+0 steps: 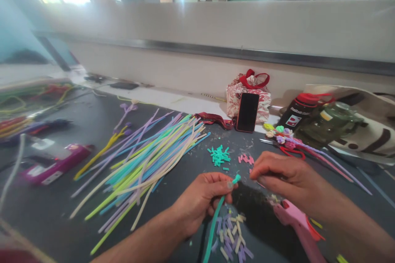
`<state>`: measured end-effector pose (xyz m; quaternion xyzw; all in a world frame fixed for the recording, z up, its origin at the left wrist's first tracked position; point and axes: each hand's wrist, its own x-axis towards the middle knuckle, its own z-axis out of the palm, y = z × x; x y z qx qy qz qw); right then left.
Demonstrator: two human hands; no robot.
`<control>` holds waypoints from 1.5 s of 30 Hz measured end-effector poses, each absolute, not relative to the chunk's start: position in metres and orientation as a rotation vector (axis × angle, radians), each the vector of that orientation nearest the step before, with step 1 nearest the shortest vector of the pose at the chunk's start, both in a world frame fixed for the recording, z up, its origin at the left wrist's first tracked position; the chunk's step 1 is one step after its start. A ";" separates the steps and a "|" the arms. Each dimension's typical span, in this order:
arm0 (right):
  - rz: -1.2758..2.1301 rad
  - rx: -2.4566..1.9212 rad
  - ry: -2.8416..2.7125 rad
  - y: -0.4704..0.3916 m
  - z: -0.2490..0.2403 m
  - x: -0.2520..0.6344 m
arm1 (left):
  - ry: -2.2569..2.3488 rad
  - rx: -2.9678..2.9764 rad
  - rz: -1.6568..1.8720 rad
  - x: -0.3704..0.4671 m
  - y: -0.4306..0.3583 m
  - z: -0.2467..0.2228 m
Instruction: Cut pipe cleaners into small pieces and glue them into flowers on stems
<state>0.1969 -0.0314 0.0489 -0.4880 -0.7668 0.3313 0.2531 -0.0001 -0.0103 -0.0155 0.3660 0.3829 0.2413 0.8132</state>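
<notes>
Teal stem [211, 230] between pinched left fingers [218, 189], curled tip [236, 179] just beyond

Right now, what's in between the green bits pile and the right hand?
In the head view, some little pink bits lie on the dark table between the green bits pile and the right hand.
</notes>
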 end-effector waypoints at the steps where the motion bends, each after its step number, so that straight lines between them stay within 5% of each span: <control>1: 0.914 -1.329 -2.094 -0.032 0.047 0.197 | 0.823 0.787 0.508 0.000 -0.011 -0.015; 45: 0.788 -1.539 -2.110 -0.037 0.031 0.181 | 0.928 0.908 0.482 0.006 -0.018 -0.014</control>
